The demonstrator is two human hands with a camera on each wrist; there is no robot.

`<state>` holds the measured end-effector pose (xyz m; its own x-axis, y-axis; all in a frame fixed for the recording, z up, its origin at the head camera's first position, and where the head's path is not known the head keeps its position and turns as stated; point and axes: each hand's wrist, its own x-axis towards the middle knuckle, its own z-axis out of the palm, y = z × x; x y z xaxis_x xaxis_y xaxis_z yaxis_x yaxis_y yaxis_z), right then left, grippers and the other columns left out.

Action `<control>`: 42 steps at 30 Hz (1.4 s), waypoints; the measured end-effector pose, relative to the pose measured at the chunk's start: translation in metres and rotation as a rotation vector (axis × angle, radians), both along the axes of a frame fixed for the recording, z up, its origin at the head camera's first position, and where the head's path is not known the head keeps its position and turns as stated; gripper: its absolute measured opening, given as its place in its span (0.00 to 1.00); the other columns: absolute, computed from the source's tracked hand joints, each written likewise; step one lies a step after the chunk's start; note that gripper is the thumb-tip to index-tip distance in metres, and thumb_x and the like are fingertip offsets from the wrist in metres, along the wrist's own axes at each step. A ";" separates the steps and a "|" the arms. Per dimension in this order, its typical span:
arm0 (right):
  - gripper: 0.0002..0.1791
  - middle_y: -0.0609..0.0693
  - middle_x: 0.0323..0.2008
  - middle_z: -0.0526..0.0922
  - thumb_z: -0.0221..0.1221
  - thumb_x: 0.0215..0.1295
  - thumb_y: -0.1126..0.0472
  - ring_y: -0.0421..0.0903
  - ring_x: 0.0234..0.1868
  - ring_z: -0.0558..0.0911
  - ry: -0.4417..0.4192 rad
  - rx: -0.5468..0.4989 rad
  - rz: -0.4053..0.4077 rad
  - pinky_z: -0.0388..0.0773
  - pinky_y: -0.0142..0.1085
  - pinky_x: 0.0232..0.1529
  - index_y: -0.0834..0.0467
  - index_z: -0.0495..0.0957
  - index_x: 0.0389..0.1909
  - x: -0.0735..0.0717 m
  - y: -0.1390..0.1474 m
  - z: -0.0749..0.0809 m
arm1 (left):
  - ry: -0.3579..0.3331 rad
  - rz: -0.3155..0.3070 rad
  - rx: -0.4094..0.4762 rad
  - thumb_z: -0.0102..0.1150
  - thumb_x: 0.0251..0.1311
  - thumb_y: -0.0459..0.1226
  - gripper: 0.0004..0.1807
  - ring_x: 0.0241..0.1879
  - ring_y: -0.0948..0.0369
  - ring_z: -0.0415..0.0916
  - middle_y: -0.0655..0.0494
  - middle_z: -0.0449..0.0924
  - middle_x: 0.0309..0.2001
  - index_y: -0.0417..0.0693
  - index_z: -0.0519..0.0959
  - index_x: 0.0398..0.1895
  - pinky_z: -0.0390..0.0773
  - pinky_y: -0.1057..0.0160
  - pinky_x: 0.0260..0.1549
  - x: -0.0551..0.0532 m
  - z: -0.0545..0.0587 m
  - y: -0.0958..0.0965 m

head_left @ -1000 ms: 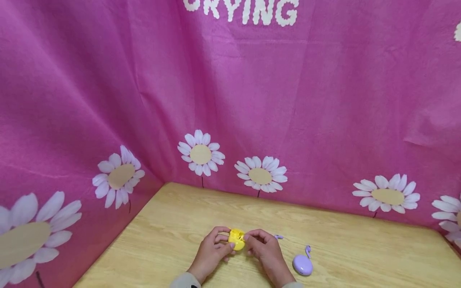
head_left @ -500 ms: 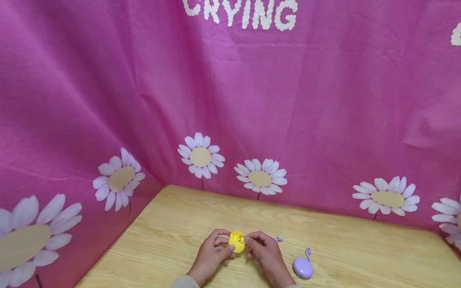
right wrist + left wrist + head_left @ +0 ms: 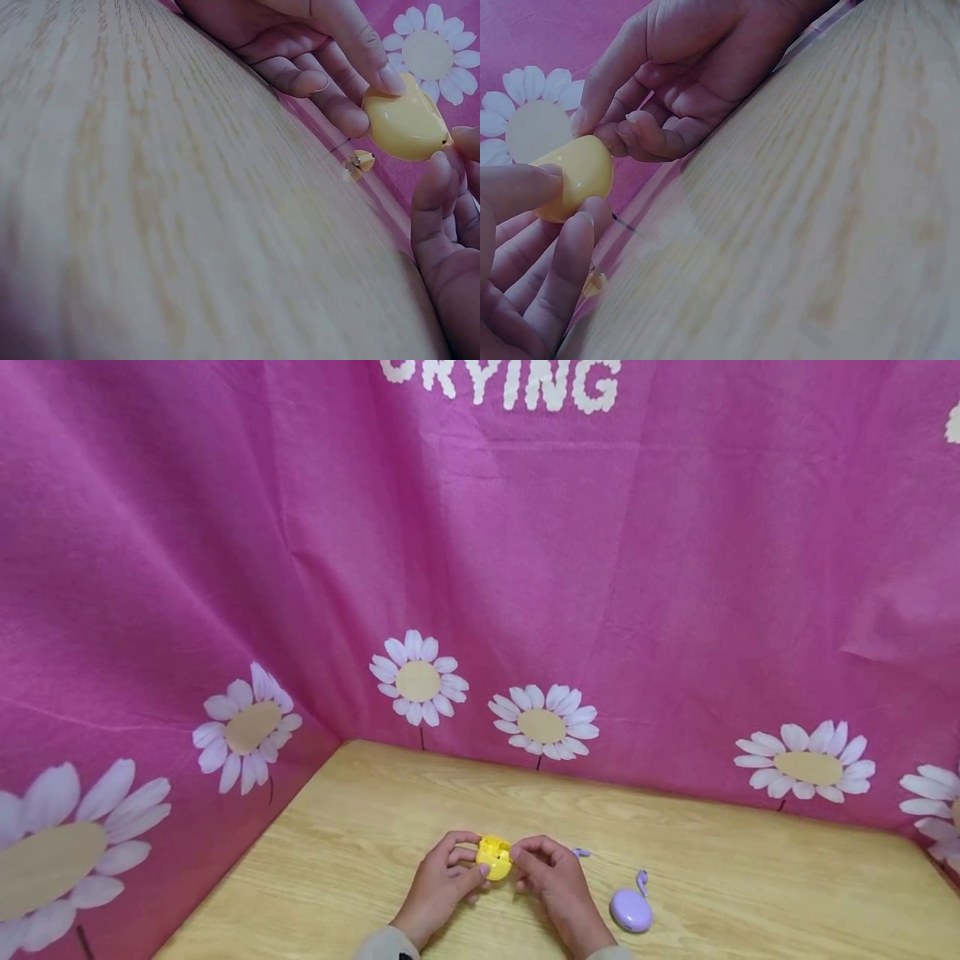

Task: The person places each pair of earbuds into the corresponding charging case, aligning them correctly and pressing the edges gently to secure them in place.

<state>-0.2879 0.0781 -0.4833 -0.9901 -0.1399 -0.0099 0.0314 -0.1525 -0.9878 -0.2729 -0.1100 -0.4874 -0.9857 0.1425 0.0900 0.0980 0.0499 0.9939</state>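
Note:
In the head view a small rounded yellow earbud case (image 3: 494,868) stands with its lid up, above the wooden table. My left hand (image 3: 444,887) holds it from the left, thumb on its near side and fingers behind. At the case's right edge, my right hand (image 3: 557,887) pinches a small yellow piece, seemingly an earbud, between thumb and forefinger. Most of that piece is hidden by the fingertips; in the right wrist view a dark spot shows beside them on the case (image 3: 409,127). Another small yellow earbud (image 3: 362,160) lies beyond the hands on the table.
Right of my right hand lie a round purple case (image 3: 632,912) and a purple earbud (image 3: 642,882). A second purple earbud (image 3: 581,852) is partly hidden behind that hand. A pink cloth (image 3: 525,568) with printed daisies borders the wooden table (image 3: 712,860) at the back and left.
Both hands stay almost in place around the yellow case. The case has turned slightly, and the right fingertips sit a touch further right. The head view has tipped a little down and back.

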 end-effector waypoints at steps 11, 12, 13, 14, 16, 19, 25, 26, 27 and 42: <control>0.15 0.50 0.31 0.78 0.64 0.61 0.61 0.43 0.32 0.76 -0.019 -0.012 0.026 0.80 0.31 0.31 0.68 0.76 0.41 0.004 0.002 -0.003 | -0.020 -0.010 0.002 0.65 0.60 0.36 0.27 0.36 0.54 0.83 0.50 0.81 0.44 0.42 0.68 0.60 0.83 0.60 0.30 0.003 -0.006 0.000; 0.15 0.50 0.31 0.78 0.64 0.61 0.61 0.43 0.32 0.76 -0.017 -0.009 0.024 0.80 0.31 0.31 0.69 0.76 0.41 0.004 0.002 -0.002 | -0.017 -0.009 0.004 0.64 0.60 0.36 0.26 0.36 0.54 0.83 0.50 0.81 0.44 0.42 0.68 0.60 0.83 0.60 0.30 0.003 -0.005 0.001; 0.15 0.50 0.31 0.78 0.64 0.61 0.62 0.43 0.31 0.76 -0.013 -0.008 0.023 0.80 0.31 0.32 0.69 0.76 0.42 0.004 0.003 -0.002 | -0.014 -0.008 0.008 0.64 0.60 0.36 0.26 0.36 0.54 0.83 0.50 0.81 0.44 0.42 0.68 0.60 0.83 0.60 0.30 0.003 -0.005 0.002; 0.15 0.50 0.30 0.78 0.64 0.61 0.62 0.43 0.31 0.76 -0.011 -0.005 0.021 0.80 0.31 0.32 0.70 0.76 0.42 0.004 0.003 -0.001 | -0.011 -0.008 0.010 0.64 0.60 0.35 0.27 0.35 0.54 0.83 0.50 0.81 0.44 0.42 0.68 0.60 0.83 0.60 0.30 0.002 -0.005 0.002; 0.16 0.50 0.30 0.78 0.65 0.60 0.62 0.43 0.31 0.77 -0.007 -0.004 0.015 0.80 0.31 0.31 0.70 0.76 0.42 0.002 0.004 0.000 | -0.004 -0.009 0.014 0.64 0.60 0.35 0.26 0.35 0.54 0.83 0.50 0.82 0.43 0.42 0.68 0.60 0.83 0.61 0.29 0.000 -0.003 0.003; 0.16 0.49 0.30 0.78 0.65 0.60 0.61 0.43 0.30 0.77 0.020 -0.010 0.003 0.80 0.31 0.31 0.70 0.76 0.41 -0.001 0.004 0.003 | 0.009 -0.003 0.021 0.65 0.59 0.35 0.26 0.35 0.54 0.83 0.49 0.82 0.43 0.42 0.68 0.60 0.82 0.62 0.28 -0.003 0.001 0.004; 0.13 0.50 0.30 0.79 0.65 0.59 0.62 0.43 0.29 0.77 0.010 -0.015 0.008 0.80 0.31 0.31 0.68 0.77 0.39 -0.003 0.002 0.002 | 0.000 0.007 0.017 0.65 0.59 0.35 0.26 0.35 0.54 0.83 0.50 0.82 0.43 0.43 0.69 0.59 0.82 0.62 0.28 -0.002 0.003 0.002; 0.13 0.50 0.31 0.79 0.65 0.59 0.62 0.43 0.30 0.77 0.000 -0.012 0.012 0.80 0.31 0.31 0.67 0.77 0.39 -0.002 0.002 0.001 | -0.004 0.007 0.017 0.65 0.59 0.35 0.26 0.35 0.54 0.83 0.50 0.82 0.43 0.43 0.69 0.59 0.82 0.62 0.28 0.000 0.002 0.002; 0.13 0.50 0.31 0.79 0.65 0.59 0.62 0.43 0.30 0.77 -0.006 -0.007 0.014 0.80 0.32 0.32 0.67 0.77 0.39 -0.002 0.002 0.001 | -0.005 0.006 0.018 0.65 0.59 0.36 0.26 0.35 0.54 0.83 0.50 0.82 0.43 0.43 0.69 0.59 0.82 0.62 0.28 0.001 0.002 0.002; 0.18 0.51 0.29 0.78 0.58 0.68 0.60 0.42 0.30 0.77 0.033 -0.039 0.055 0.80 0.31 0.31 0.74 0.74 0.43 -0.001 0.004 0.001 | 0.013 0.028 0.123 0.63 0.62 0.35 0.27 0.36 0.54 0.84 0.47 0.81 0.45 0.38 0.66 0.61 0.80 0.67 0.23 0.001 0.004 0.002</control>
